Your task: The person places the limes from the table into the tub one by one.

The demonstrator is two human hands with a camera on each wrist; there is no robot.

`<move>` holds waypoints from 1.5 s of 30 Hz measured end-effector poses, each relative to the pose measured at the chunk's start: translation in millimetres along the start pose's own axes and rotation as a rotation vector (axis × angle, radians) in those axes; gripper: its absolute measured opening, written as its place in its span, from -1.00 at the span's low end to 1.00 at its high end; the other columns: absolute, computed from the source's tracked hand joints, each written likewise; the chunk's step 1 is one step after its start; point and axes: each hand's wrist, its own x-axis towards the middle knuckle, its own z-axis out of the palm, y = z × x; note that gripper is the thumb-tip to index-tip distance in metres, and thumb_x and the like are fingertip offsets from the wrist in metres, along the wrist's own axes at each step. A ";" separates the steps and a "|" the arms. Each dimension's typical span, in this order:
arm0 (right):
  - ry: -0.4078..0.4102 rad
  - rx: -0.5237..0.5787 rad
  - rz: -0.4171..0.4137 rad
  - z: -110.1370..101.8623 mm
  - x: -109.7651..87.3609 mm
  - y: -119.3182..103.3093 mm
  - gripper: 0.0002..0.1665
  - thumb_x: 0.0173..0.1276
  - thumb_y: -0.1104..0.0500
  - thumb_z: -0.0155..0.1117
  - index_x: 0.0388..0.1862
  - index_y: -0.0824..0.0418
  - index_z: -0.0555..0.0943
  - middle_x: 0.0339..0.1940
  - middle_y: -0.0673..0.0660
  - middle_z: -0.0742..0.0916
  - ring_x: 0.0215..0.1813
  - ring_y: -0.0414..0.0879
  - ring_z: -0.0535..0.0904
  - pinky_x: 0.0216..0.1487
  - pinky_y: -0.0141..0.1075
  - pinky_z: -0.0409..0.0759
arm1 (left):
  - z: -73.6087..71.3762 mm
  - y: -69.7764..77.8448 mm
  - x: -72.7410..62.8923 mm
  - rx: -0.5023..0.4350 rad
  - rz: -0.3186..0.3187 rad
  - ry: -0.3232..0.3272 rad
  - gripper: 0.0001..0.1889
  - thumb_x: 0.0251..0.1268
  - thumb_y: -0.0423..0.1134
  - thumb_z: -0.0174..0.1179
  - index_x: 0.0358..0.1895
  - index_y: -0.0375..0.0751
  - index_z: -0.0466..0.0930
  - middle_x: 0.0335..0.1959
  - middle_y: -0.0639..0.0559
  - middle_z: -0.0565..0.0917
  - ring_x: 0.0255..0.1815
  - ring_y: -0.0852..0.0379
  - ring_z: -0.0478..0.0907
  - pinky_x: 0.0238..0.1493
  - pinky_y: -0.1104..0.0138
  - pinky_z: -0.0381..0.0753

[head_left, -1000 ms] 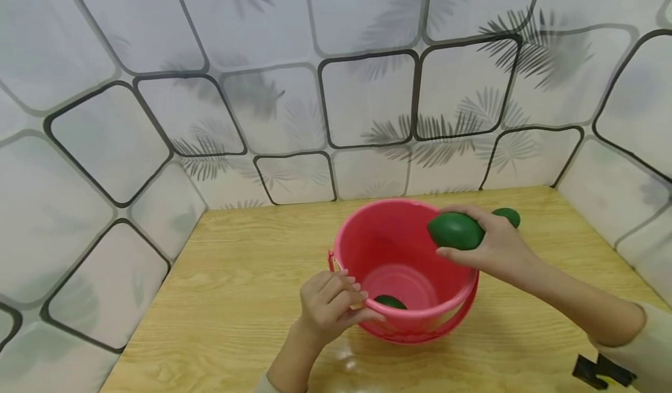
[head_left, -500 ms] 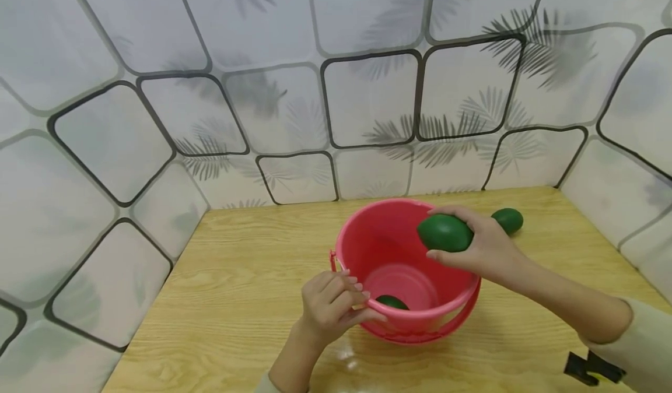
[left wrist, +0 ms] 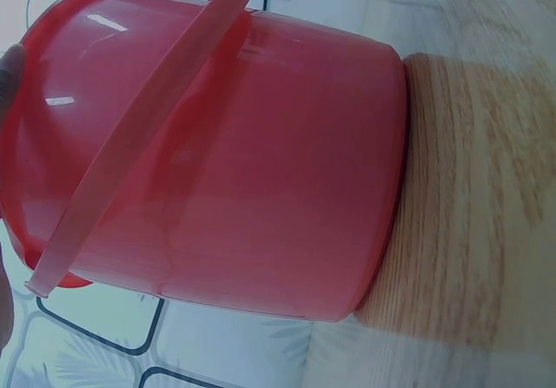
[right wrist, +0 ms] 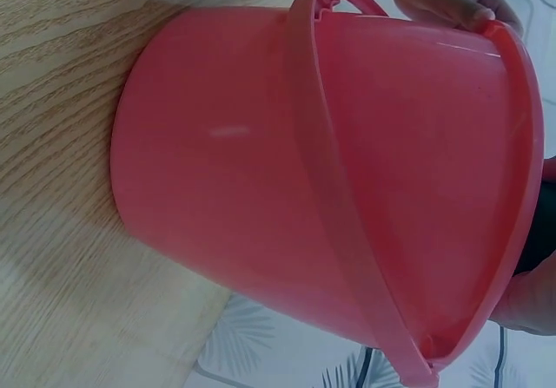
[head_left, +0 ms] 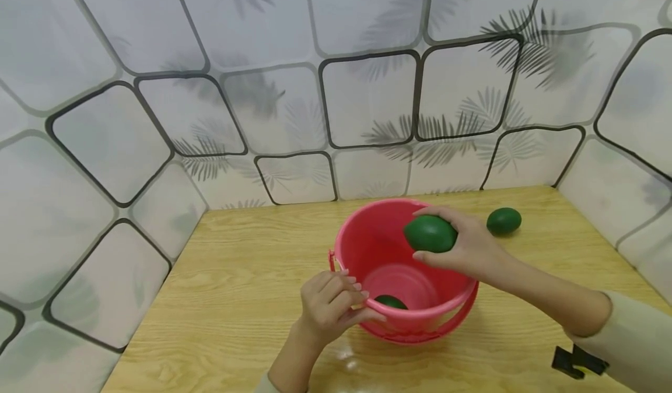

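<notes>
A pink plastic bucket [head_left: 362,235] stands on the wooden table, its mouth tipped toward me in the head view. My left hand [head_left: 328,305] grips the near-left rim, thumb along the outside. With my right hand [head_left: 475,244] I hold a dark green oval fruit [head_left: 430,234], avocado- or lime-like, over the bucket's mouth, thumb below and fingers above. Another green fruit [head_left: 391,301] lies at the bottom inside, partly hidden by the near rim. The bucket's handle [left wrist: 139,136] hangs down its near side in the left wrist view. The right wrist view shows the held fruit only partly.
A further green oval fruit [head_left: 504,221] lies on the table [head_left: 236,299], right of the bucket behind my right hand. A patterned wall [head_left: 283,107] closes off the back and both sides. A black clip-like piece [head_left: 580,361] is beside the right sleeve.
My right hand has moved left with the green fruit, further over the bucket's mouth. The fruit on the table is now fully uncovered. My left hand and the bucket have stayed put.
</notes>
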 end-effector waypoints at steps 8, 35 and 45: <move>-0.009 -0.022 -0.053 6.1 4.3 -2.2 -0.34 0.03 0.12 0.52 0.13 0.15 0.49 -0.06 0.20 0.66 -0.23 -0.05 0.60 -0.31 -0.33 0.63 | -0.5 -0.7 5.7 0.005 0.008 0.000 -0.56 0.07 0.16 0.28 -0.69 -0.13 0.53 -0.67 0.09 0.56 -0.60 0.27 0.52 -0.42 0.44 0.63; -0.088 -0.025 -0.109 25.6 15.3 5.4 -0.37 -0.01 0.13 0.53 0.07 0.21 0.51 -0.16 0.12 0.68 -0.27 -0.13 0.60 -0.30 -0.35 0.63 | -0.8 1.4 -0.8 -0.004 -0.021 -0.020 -0.56 0.05 0.15 0.29 -0.66 -0.15 0.55 -0.65 0.07 0.59 -0.57 0.24 0.55 -0.39 0.40 0.65; -0.123 0.016 -0.109 23.7 16.3 4.0 -0.12 -0.05 0.03 0.58 0.21 0.30 0.40 0.09 0.16 0.63 0.10 0.06 0.56 0.08 -0.08 0.59 | 0.1 1.5 -1.5 -0.012 -0.020 -0.017 -0.56 0.07 0.15 0.28 -0.67 -0.14 0.55 -0.65 0.07 0.60 -0.58 0.24 0.55 -0.39 0.40 0.66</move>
